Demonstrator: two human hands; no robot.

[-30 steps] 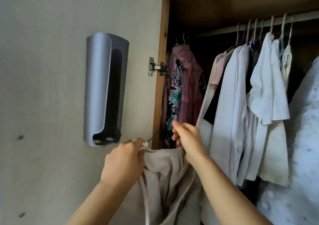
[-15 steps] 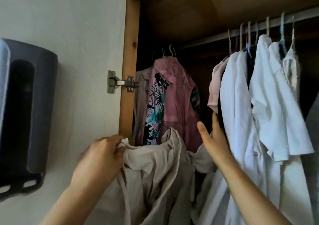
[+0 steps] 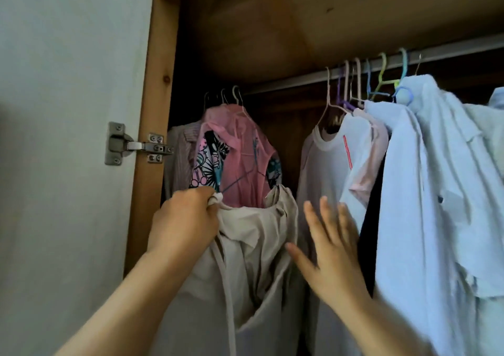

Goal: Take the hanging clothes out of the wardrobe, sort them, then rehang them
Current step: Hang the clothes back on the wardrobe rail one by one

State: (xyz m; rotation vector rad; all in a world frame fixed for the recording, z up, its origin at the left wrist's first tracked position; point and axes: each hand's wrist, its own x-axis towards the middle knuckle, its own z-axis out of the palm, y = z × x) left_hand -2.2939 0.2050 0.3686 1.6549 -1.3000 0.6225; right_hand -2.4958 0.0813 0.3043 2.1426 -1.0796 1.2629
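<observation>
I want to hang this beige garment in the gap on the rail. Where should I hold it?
Keep the left hand gripping the bunched top of the beige garment, and probably reach the free right hand from the right to the thin hanger wire sticking up above the collar; the cloth below hangs limp.

The crumpled beige cloth garment (image 3: pixel 253 246) looks matt and linen-like. The sheer pink garment (image 3: pixel 245 164) is thin, slightly glossy fabric. The wardrobe's knotty wooden frame (image 3: pixel 152 110) is smooth, the steel door hinge (image 3: pixel 128 144) shiny, the grey metal rail (image 3: pixel 300 83) dull.
</observation>
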